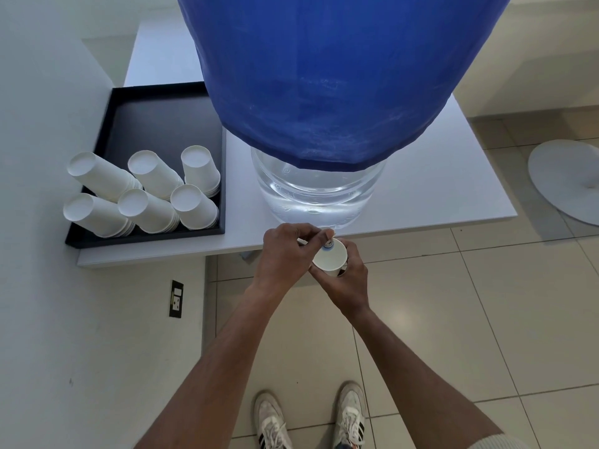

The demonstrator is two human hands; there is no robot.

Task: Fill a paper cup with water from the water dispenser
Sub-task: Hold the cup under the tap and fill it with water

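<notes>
1. Towering over everything, the water dispenser (319, 196) is a big clear bottle on the white table (437, 189), its upper part draped in a blue cloth cover (324, 76). No label or writing can be read on the bottle or the cover.
2. To the bottle's left, a black tray (136, 121) sits on the table and holds six stacks of white paper cups (146, 192), all upside down and leaning; they are plain, with no print that I can make out.
3. At the table's front edge, just below the bottle's base, the right hand (345, 283) wraps around a paper cup (330, 258) from beneath, holding it tilted under the blue tap (328, 244).
4. The left hand (285, 254) reaches over from the other side, its fingers pinched on the small tap at the cup's rim.
5. I cannot tell whether there is water in the cup.
6. On the tiled floor (453, 319) below stand two white sneakers (270, 419) with dark side stripes; no brand name is legible.
7. A black wall socket (176, 298) sits low on the wall at the left.
</notes>
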